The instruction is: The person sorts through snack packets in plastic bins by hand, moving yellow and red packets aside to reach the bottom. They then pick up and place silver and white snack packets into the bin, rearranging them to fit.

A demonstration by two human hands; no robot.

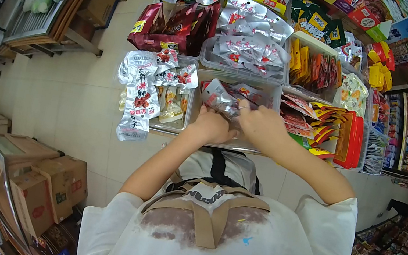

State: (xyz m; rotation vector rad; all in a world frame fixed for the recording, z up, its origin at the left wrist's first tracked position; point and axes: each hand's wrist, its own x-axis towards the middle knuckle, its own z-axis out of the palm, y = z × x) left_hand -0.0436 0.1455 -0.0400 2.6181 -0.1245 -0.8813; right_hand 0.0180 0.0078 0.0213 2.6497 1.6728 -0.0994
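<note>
A clear plastic bin (200, 80) in front of me holds silver foil snack packets. One silver snack packet (218, 97) leans at a slant in it. My right hand (259, 125), with a ring on one finger, grips this packet's right end; its fingertips are partly hidden. Low in the same bin, my left hand (213, 126) touches the packet's lower edge, its thumb apart from its fingers. Behind these lies another silver and red packet (247, 91).
A bin of silver packets (139, 94) overhangs on the left, and red and yellow packets (320, 120) fill the right bin. More silver pouches (250, 48) and dark red bags (175, 27) stand behind. Cardboard boxes (48, 190) sit at lower left.
</note>
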